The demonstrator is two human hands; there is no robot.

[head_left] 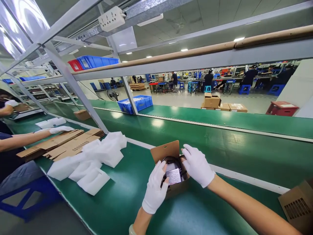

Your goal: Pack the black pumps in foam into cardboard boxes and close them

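A small open cardboard box (164, 152) stands on the green bench in front of me. Inside it lies a black power adapter with a white label (173, 176) and a coiled black cable (171, 160). My left hand (155, 188), in a white glove, rests on the box's near left edge with its fingers touching the adapter. My right hand (197, 165), also gloved, lies over the right side of the box, fingers curled down onto the cable and adapter.
White foam sheets (95, 161) and flattened cartons (63, 143) lie to the left. A co-worker's gloved hand (60, 129) rests on the cartons. A green conveyor belt (220, 143) runs behind the box. Another carton (297, 202) sits at the right edge.
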